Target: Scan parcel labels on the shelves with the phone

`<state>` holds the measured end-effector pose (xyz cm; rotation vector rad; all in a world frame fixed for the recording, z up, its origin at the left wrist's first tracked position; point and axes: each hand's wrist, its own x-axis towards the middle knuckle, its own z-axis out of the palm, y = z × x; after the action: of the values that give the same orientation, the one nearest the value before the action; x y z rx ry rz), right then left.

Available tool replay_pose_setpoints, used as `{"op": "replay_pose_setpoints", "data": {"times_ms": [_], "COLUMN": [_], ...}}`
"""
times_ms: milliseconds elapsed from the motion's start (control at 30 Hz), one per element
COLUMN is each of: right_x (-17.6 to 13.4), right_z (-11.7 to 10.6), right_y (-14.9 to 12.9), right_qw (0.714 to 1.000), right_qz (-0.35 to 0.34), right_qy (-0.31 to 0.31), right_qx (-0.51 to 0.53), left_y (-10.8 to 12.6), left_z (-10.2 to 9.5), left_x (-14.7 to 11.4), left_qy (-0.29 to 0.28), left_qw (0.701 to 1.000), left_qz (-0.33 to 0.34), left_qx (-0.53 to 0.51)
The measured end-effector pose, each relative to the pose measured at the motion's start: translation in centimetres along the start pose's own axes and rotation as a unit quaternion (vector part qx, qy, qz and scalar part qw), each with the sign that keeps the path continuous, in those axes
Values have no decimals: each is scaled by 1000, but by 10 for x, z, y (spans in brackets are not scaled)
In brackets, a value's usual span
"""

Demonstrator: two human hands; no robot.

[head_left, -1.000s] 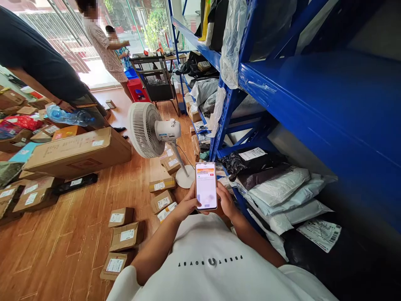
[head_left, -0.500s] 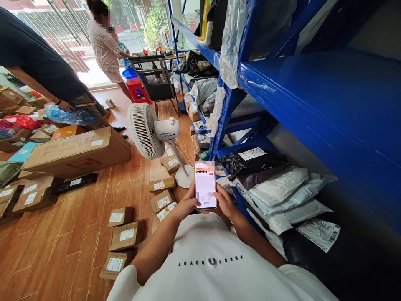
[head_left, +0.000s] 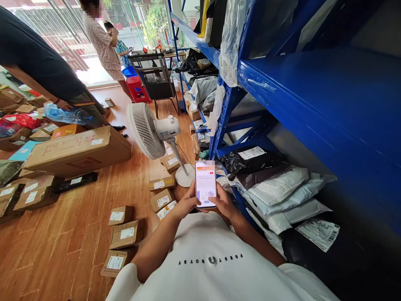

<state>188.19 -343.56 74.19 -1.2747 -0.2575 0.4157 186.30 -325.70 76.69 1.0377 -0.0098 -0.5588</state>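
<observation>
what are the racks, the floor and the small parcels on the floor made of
Racks: likely painted steel; glossy blue, perforated uprights. Floor: wood-look planks with visible grain, maybe laminate. Parcels: brown cardboard, matte, with white labels.

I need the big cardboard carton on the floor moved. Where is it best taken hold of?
Probably by its two short ends, one hand each, from above. The long brown cardboard carton lies flat on other parcels; its near long side is bare, with a flat black parcel on the floor below it.
</observation>
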Motion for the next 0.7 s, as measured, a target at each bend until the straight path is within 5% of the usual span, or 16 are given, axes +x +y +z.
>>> {"op": "replay_pose_setpoints", "data": {"times_ms": [300,533,700], "right_x": [1,5,10], "right_z": [1,6,8], "right_y": [0,3,-6], "right_qw": [1000,998,994], "right_qz": [-17,-2,19], "right_qy": [6,70,95], "right_qx": [-5,-5,46], "left_y": [0,-3,-5], "left_z": [2,5,0], "left_x": [2,3,3], "left_qy": [14,29,-9], "left_qw": [1000,999,999], "left_qz": [-1,7,12], "left_qx": [-1,28,31]}}
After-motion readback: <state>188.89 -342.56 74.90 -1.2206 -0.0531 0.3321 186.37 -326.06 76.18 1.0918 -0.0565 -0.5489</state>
